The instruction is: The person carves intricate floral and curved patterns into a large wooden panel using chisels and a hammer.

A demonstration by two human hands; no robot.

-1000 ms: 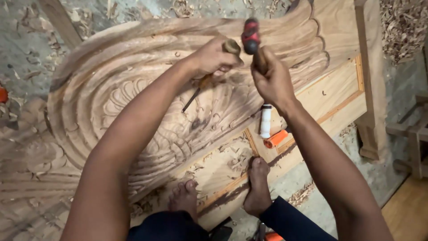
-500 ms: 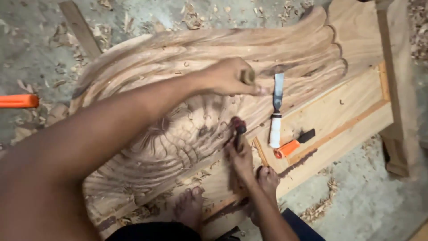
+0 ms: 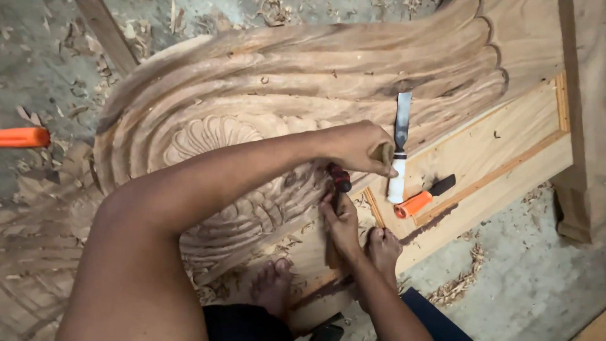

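A large carved wooden panel (image 3: 271, 95) with petal and scroll relief lies flat below me. My left hand (image 3: 360, 146) reaches across it, fingers closed around a small wooden-handled chisel (image 3: 382, 155). It sits just left of a white-handled chisel (image 3: 397, 184) lying on the panel's flat border. My right hand (image 3: 341, 222) rests low on the carving near my feet and grips a mallet with a dark red head (image 3: 341, 179). The chisel's blade is hidden under my left hand.
An orange-handled tool (image 3: 418, 202) lies beside the white-handled chisel on the pale framed border (image 3: 505, 145). Another orange handle (image 3: 24, 136) lies at the far left. My bare feet (image 3: 273, 287) rest on the panel. Wood shavings litter the concrete floor (image 3: 524, 284).
My right hand has dropped with the mallet from beside my left hand to the lower carving. My left hand has moved a little down, next to the white-handled chisel.
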